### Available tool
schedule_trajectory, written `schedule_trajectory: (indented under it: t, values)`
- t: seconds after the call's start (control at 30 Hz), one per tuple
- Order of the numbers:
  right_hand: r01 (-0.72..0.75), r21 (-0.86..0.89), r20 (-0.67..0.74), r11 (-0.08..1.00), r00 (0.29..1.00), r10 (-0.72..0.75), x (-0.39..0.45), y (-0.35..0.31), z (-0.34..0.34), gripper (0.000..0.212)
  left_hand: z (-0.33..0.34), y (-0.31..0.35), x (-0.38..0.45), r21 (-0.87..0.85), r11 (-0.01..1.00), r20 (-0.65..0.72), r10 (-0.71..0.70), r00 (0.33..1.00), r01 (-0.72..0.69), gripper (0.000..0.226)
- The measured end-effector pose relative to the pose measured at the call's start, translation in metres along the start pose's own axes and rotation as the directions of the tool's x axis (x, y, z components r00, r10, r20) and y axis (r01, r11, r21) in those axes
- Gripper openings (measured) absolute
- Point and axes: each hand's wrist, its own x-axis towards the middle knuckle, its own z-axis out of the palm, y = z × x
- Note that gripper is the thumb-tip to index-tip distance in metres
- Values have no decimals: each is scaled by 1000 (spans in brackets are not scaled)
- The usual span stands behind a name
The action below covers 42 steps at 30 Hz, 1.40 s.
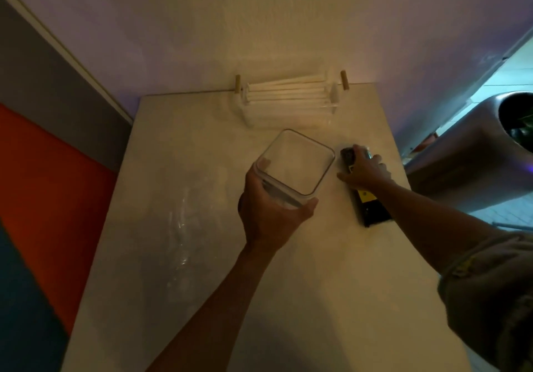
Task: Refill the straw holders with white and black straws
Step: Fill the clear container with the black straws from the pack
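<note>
My left hand (269, 216) grips a clear, square straw holder (297, 164) by its near wall, with the opening tilted up toward me; it looks empty. To its right, my right hand (364, 170) grips the far end of a pack of black straws (367, 204) that lies on the white table (202, 285). The pack is dark with a yellow label. At the back of the table, against the wall, a clear holder with two wooden knobs (290, 97) contains white straws lying flat.
A crumpled clear plastic wrapper (184, 227) lies on the table left of my left arm. The wall stands directly behind the table. A grey metal bin (476, 152) sits off the right edge. Red and blue flooring shows to the left.
</note>
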Motion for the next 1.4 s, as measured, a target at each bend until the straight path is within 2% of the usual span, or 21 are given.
schedule_trajectory:
  t: [0.17, 0.37, 0.43, 0.53, 0.77, 0.87, 1.03, 1.1, 1.23, 1.33, 1.4]
  values:
    - [30, -21, -51, 999, 998, -31, 15, 1, 1, 99, 0, -4, -1, -31, 999, 41, -14, 999, 16, 110]
    - [137, -98, -65, 986, 987, -144, 13, -4, 6, 66, -2, -14, -4, -93, 996, 94, 10, 995, -1, 107]
    - [148, -59, -59, 987, 987, -152, 0, -9, 8, 62, -6, -18, -9, -121, 993, 125, 7, 992, 9, 107]
    - [186, 47, -77, 981, 980, -182, -28, -9, 10, 70, -17, -18, -20, -143, 990, 167, 7, 986, 18, 104]
    - [197, 312, -227, 929, 965, -129, -105, -2, 0, 77, -41, -18, -40, -127, 992, 263, 27, 965, 6, 105]
    - [190, 354, -281, 916, 955, -89, -132, -2, -10, 78, -48, -24, -46, -113, 993, 331, 56, 942, -19, 105]
    - [136, 368, -356, 920, 935, 5, -174, -5, -38, 82, -60, -27, -45, -145, 985, 542, 159, 825, -95, 101]
    - [133, 354, -403, 926, 915, 23, -193, -6, -49, 81, -64, -27, -44, -162, 984, 615, 162, 771, -78, 104]
    - [138, 321, -483, 937, 875, 37, -230, -11, -73, 79, -72, -25, -33, -81, 994, 761, 108, 640, -72, 117]
    - [121, 277, -458, 953, 889, 20, -253, -14, -86, 79, -85, -24, -14, 33, 987, 881, 45, 471, -157, 130]
    - [128, 260, -445, 957, 895, 1, -263, -16, -91, 80, -96, -18, -3, 55, 990, 898, 7, 439, -129, 136]
